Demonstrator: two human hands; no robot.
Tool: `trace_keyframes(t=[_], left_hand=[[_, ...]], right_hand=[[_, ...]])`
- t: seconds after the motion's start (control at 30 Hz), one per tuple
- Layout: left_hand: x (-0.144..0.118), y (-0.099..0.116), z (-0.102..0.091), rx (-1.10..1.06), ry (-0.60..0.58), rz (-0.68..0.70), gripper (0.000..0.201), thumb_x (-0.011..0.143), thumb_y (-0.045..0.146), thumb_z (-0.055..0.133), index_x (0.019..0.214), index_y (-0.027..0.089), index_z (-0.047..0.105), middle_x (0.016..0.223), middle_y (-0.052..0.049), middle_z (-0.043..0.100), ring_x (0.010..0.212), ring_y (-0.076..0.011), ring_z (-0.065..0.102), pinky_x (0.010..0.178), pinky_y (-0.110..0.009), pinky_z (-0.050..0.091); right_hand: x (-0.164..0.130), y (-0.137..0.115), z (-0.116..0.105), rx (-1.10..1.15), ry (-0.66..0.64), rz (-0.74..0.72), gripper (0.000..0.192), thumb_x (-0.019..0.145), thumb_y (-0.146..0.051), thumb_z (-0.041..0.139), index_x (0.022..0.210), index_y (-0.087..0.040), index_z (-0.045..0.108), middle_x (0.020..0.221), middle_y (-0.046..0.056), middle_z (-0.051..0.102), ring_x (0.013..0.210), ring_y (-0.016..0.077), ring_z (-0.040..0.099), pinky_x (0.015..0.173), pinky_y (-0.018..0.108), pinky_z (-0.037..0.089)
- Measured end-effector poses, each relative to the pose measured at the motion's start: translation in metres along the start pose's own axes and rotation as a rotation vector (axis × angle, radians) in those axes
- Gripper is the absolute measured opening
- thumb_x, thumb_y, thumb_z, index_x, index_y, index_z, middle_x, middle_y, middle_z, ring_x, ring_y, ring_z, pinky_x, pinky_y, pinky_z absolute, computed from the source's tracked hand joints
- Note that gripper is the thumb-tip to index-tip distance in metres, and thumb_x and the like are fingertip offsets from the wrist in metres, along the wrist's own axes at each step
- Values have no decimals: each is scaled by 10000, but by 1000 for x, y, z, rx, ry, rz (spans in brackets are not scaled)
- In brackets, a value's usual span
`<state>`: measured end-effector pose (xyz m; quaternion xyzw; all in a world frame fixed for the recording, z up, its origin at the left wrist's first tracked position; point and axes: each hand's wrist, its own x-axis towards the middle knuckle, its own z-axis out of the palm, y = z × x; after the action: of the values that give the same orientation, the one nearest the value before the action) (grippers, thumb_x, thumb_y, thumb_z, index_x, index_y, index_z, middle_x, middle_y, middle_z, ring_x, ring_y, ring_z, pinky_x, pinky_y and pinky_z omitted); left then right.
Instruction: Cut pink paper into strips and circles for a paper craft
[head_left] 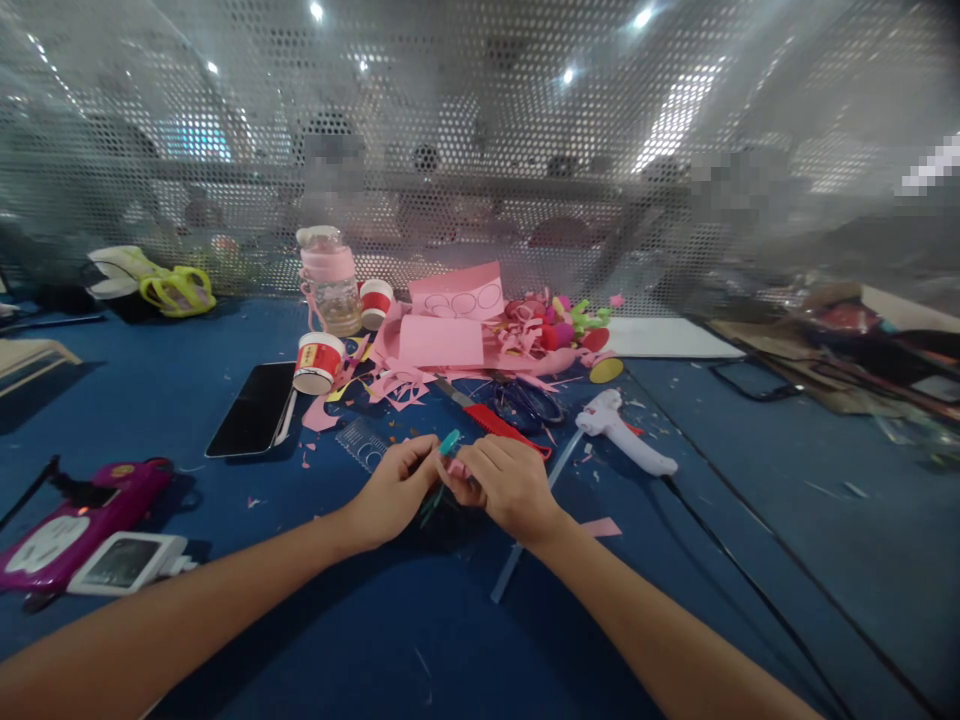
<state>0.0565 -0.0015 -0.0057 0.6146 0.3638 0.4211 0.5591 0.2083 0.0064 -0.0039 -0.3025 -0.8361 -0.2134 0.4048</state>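
Observation:
My left hand [396,492] and my right hand [516,488] meet over the blue table, fingers closed in a pinch. A small teal piece [449,442] sticks up between the fingertips, beside my left thumb. A small pink piece [457,468] shows at my right fingertips; how the two are joined is hidden. Dark green strands [430,506] lie under my left fingers. Just beyond are a red-handled knife [499,425], blue-handled scissors [525,402] and a clear stencil ruler [362,443]. A white glue gun [626,432] lies to the right, its glue stick [508,573] reaching past my right wrist.
Pink paper [441,341] and scraps pile up at the back, near paper cups [319,364] and a bottle [330,285]. A phone [253,410] and a purple device [90,525] lie left. The glue gun's cord [742,570] runs right. Perforated metal [480,150] stands behind.

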Motion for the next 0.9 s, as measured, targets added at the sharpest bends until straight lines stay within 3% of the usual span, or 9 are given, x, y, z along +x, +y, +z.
trace_keyframes(t=[0.43,0.6,0.67,0.77,0.9], left_hand=[[0,0,1,-20,17,-43,406,794,497,486,579,184,343,530,75,264,488,-73,211,444,-210,193],[1,0,-2,142,28,76,363,847,407,422,574,184,332,546,65,284,519,-84,250,484,-215,237],[1,0,-2,224,57,129,346,864,364,399,578,184,327,550,65,286,524,-86,261,492,-216,242],[1,-1,-2,270,105,150,316,876,323,378,595,187,331,554,67,294,515,-84,271,486,-217,243],[1,-2,-1,316,153,156,288,878,291,363,610,188,345,544,69,317,500,-82,284,477,-216,253]], right_hand=[[0,0,-1,6,-33,11,249,794,-162,505,550,-196,470,473,-31,446,460,108,388,477,249,297],[4,-2,-2,103,-49,77,240,802,-154,474,569,-199,440,480,-29,464,451,102,422,464,235,309],[5,-4,-3,227,-110,212,211,821,-201,451,611,-198,446,496,-27,478,444,100,436,447,226,312],[4,-10,-2,540,-211,563,212,859,-332,411,701,-197,453,505,-40,464,422,99,430,420,218,319],[3,-25,4,968,-174,1014,383,882,-490,337,634,-208,408,469,-53,418,386,94,415,382,212,331]])
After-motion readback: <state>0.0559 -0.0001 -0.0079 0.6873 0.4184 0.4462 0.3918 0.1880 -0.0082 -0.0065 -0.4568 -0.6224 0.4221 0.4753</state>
